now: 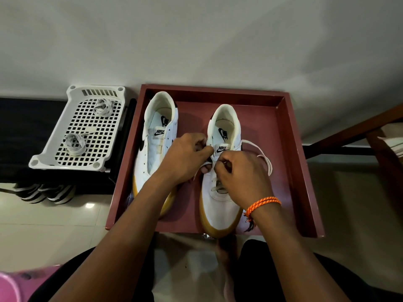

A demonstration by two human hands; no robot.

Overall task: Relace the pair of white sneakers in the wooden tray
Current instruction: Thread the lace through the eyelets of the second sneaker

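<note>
Two white sneakers with gum soles stand in a reddish wooden tray (290, 131), toes toward me. The left sneaker (157, 131) has no lace in it. The right sneaker (220, 205) has a white lace (265, 159) crossed through its lower eyelets, with a loose end looping out to the right. My left hand (185, 158) pinches the lace at the shoe's left eyelet row. My right hand (242, 177), with an orange cord bracelet at the wrist, pinches the lace over the tongue. The upper eyelets are hidden by my fingers.
A white perforated plastic basket (54, 153) sits left of the tray on a dark surface and holds two coiled white laces (75, 143). Dark striped shoes (46, 192) lie on the tiled floor below it. A wooden frame (375, 136) stands at the right, and a pink object (11, 286) at the bottom left.
</note>
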